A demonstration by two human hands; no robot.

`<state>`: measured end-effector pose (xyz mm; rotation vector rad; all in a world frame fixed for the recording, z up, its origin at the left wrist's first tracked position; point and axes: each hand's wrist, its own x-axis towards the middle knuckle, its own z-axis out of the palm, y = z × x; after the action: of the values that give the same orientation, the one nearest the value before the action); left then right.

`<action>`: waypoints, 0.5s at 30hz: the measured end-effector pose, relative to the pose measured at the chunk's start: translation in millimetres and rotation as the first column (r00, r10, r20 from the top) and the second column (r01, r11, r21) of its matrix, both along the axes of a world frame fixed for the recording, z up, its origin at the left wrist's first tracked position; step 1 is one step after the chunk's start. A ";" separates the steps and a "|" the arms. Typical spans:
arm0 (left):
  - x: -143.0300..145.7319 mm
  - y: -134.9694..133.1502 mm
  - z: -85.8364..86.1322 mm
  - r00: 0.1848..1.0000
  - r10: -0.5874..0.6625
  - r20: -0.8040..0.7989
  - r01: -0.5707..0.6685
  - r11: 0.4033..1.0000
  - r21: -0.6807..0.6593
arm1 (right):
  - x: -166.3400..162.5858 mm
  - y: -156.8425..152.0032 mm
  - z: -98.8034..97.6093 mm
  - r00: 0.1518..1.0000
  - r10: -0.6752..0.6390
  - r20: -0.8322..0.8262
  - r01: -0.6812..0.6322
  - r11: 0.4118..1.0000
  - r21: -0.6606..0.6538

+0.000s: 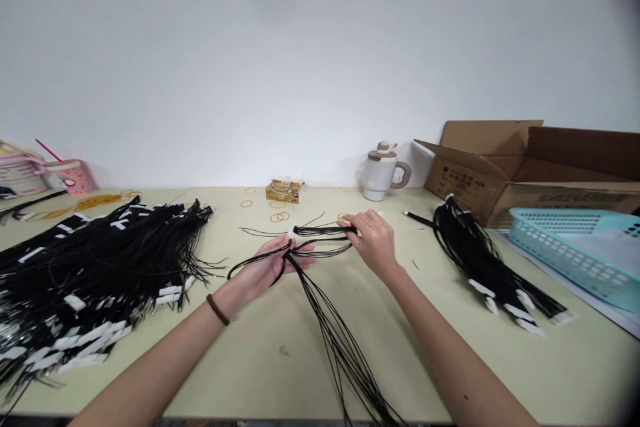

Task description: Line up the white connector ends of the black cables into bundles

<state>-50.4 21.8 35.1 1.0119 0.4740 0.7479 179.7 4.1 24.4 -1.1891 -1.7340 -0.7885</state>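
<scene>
A bundle of thin black cords runs from the middle of the table down to the front edge. My left hand lies palm up and closes on the bundle near its top. My right hand pinches the folded upper ends of the same cords, with a yellow rubber band by its fingertips. A brown hair tie sits on my left wrist.
A big heap of black cords with white tags covers the left of the table; a smaller pile lies at the right. Loose rubber bands, a small box, a mug, a cardboard box and a teal basket stand behind.
</scene>
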 end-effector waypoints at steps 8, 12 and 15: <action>3.5 3.1 -3.0 0.988 0.080 0.130 -0.054 0.980 -0.191 | -36.5 -23.5 12.5 0.962 -0.025 0.273 -0.077 0.932 0.354; 2.6 2.2 -2.7 0.992 0.056 0.117 -0.032 0.981 -0.192 | -48.0 -25.9 5.8 0.878 0.148 0.456 -0.259 0.947 0.191; 2.8 -0.4 -3.1 0.992 0.011 0.124 0.014 0.980 -0.196 | -50.1 -22.6 0.3 0.859 0.201 0.471 -0.283 0.953 0.111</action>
<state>-47.6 21.3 32.0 0.7759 0.4298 0.7423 129.6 -18.5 24.6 -0.6738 -2.0910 -1.1017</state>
